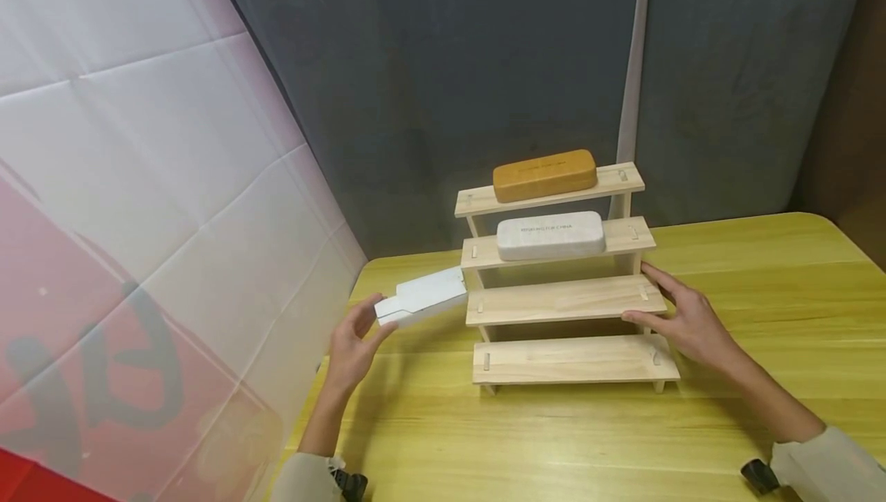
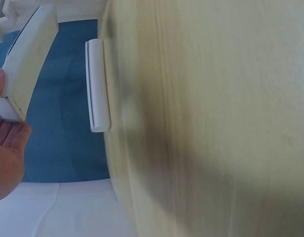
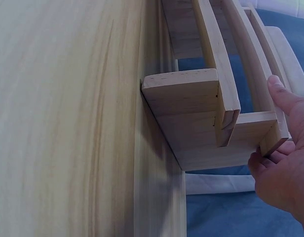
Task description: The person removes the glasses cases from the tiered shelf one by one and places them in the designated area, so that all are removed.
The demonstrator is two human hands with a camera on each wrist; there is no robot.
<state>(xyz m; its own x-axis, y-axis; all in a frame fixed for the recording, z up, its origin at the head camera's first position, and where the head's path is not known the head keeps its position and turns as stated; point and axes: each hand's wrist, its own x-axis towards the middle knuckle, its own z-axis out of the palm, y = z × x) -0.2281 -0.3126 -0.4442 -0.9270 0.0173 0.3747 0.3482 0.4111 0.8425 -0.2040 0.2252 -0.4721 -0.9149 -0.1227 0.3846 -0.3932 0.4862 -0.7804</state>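
Observation:
My left hand [image 1: 353, 348] grips one end of a long white box [image 1: 429, 294], held above the table beside the shelf's left side. In the left wrist view, the thumb and fingers lie on opposite sides of this box [image 2: 31, 59]. My right hand [image 1: 699, 329] holds the right end of a stepped wooden display shelf [image 1: 567, 302], at the second board from the bottom. The right wrist view shows the thumb and fingers [image 3: 275, 156] around the board's end. An orange-brown case [image 1: 544, 176] lies on the top board, and a white case [image 1: 551, 235] with dark lettering on the one below.
The shelf stands on a yellow wood-grain table [image 1: 554, 440]. Another long white object [image 2: 96, 86] lies near the table's edge in the left wrist view. A white and pink printed sheet [image 1: 208, 179] rises on the left, and a dark grey curtain [image 1: 450, 87] hangs behind.

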